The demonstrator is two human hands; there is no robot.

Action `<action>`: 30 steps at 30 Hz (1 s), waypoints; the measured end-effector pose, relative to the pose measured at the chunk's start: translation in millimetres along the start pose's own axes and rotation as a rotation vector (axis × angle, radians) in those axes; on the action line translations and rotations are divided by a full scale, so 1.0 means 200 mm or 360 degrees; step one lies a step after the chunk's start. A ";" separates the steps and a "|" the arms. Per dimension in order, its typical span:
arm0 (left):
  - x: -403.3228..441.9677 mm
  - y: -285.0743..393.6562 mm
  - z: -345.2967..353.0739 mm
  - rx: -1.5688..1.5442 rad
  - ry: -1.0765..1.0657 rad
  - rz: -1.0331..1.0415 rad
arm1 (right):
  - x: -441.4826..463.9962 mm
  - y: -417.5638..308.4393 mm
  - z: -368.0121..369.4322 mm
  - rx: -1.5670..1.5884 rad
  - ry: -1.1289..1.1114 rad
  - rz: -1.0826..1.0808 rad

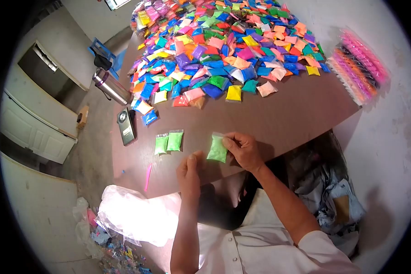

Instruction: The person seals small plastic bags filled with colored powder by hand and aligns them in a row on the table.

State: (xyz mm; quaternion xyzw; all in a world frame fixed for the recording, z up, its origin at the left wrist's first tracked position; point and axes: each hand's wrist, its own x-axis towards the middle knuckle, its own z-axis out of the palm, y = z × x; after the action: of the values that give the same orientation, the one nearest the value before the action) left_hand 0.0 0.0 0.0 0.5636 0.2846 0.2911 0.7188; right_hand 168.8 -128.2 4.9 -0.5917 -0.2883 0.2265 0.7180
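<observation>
My right hand (245,150) pinches a small clear packet of light green filling (218,148) by its upper right edge, just above the table's near edge. To the left of that packet, my left hand (188,170) is closed, thumb against the curled fingers. Whatever those fingers hold, if anything, is hidden. Two more light green packets, one on the left (161,144) and one on the right (175,140), lie side by side beyond my left hand. A pink plastic stick (148,177) rests on the table to the left of it.
A big heap of colourful packets (223,55) covers the far part of the brown table (278,118). Along the left edge are a phone (126,126) and a steel flask (111,86). Bagged pink and orange items (358,66) lie at right. Clear plastic (134,214) spreads at lower left.
</observation>
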 end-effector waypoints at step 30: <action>-0.10 0.04 0.06 0.0419 0.0016 -0.0112 | -0.07 -0.13 0.04 -0.0290 -0.0485 0.0117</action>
State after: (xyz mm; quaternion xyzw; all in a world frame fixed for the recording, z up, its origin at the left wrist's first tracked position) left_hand -5.3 -21.5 11.7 0.6412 0.3437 0.2286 0.6469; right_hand 153.2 -136.1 29.1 -0.6233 -0.3912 0.3126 0.6006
